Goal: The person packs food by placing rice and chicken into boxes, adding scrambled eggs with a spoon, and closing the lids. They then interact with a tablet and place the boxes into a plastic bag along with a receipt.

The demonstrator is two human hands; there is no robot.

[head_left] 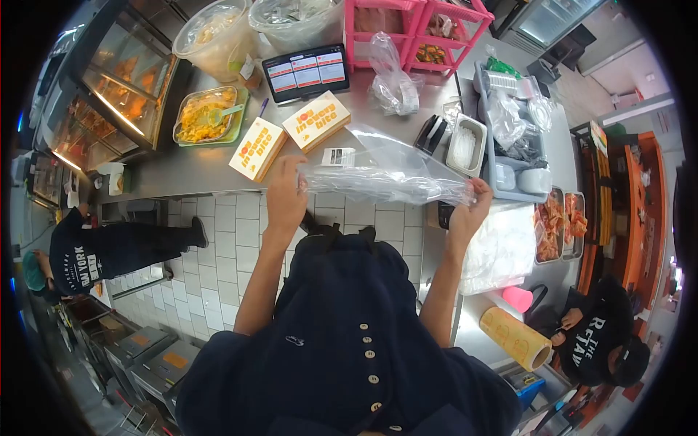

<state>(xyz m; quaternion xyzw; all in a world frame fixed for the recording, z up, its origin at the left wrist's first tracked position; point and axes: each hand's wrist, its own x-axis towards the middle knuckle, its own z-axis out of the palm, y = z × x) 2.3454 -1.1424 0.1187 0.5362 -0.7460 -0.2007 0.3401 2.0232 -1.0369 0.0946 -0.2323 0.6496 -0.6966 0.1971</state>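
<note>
Clear plastic makes up the bag stretched sideways between the person's two hands, held above the edge of the steel counter. The left hand is closed around one end of the bag, and the right hand pinches the other end, fingers curled onto the film. Just beyond the left hand, two yellow-and-white boxes lie flat on the counter, with a small white receipt beside them. Farther back stand a tablet with a lit screen and a tray of yellow food with a green spoon in it. To the right, a roll of brown paper lies near a co-worker's hand.
</note>
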